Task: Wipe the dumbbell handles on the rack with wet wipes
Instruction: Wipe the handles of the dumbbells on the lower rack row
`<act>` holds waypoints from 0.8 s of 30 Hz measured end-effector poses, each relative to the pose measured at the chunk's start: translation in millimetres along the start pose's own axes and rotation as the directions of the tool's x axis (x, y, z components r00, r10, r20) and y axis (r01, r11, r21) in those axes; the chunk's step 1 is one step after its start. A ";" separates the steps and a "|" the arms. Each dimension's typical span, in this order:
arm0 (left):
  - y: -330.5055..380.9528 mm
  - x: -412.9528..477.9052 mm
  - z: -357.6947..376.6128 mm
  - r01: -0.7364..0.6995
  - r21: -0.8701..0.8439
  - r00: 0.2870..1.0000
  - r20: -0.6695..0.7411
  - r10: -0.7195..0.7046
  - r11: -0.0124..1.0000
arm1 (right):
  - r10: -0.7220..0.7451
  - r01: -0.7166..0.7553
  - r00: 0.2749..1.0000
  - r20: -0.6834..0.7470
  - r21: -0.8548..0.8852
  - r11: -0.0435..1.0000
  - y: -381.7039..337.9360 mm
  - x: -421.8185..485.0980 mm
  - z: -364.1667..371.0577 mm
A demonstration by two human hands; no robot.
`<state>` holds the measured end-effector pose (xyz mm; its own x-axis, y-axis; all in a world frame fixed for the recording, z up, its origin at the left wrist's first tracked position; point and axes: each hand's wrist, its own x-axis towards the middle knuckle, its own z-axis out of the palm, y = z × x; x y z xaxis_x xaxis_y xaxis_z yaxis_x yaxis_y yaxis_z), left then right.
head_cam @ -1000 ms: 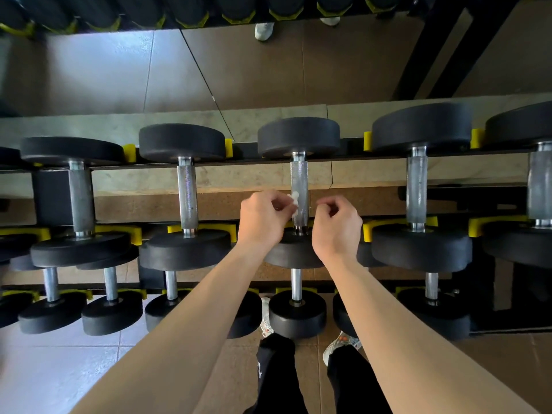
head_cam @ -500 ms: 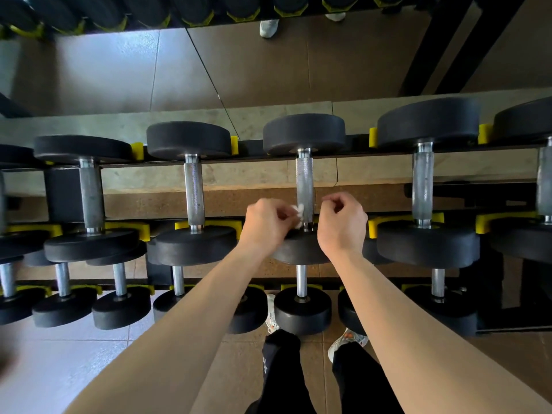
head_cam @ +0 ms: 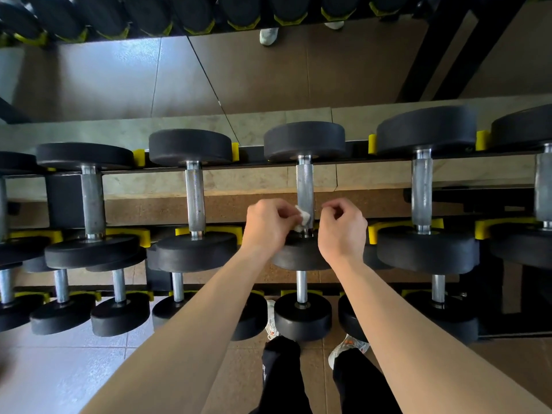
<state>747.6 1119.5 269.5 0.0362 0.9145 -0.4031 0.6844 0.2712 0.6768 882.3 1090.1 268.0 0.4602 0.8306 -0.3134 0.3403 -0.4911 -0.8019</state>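
Note:
A row of black dumbbells with knurled steel handles lies across the upper tier of the rack [head_cam: 352,191]. My two hands are at the near end of the middle dumbbell's handle [head_cam: 304,183]. My left hand [head_cam: 268,228] pinches a small crumpled white wet wipe [head_cam: 303,218] against the left side of that handle. My right hand [head_cam: 343,231] is curled just right of the handle, thumb and finger pinched together; whether it holds an end of the wipe is hidden.
Neighbouring dumbbells [head_cam: 194,201] [head_cam: 421,192] flank the middle one. A lower tier of smaller dumbbells [head_cam: 301,312] sits near my feet [head_cam: 346,349]. Yellow cradles [head_cam: 376,231] mark each slot. A mirror behind reflects the floor and more dumbbells.
Both hands slid slightly toward the near end of the middle handle with the wipe, and my view shifted a little left.

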 end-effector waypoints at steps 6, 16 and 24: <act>37.4 40.8 1.6 -0.124 -0.160 0.940 -0.335 0.064 0.979 | 0.036 -0.036 0.999 0.011 0.017 0.999 1.2 1.3 0.1; -1.1 -1.4 5.1 -0.327 0.132 0.942 -0.030 0.333 0.936 | 0.031 -0.031 0.999 0.013 -0.005 1.000 2.1 2.4 0.5; 12.6 15.1 12.5 -0.237 0.075 0.937 -0.247 0.248 0.969 | 0.020 -0.020 1.000 0.004 0.007 1.000 3.5 2.4 0.7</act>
<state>765.9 1132.9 264.3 0.0242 0.9981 -0.0575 0.7086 0.0234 0.7053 884.0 1090.5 264.1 0.4635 0.8218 -0.3315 0.3253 -0.5058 -0.7990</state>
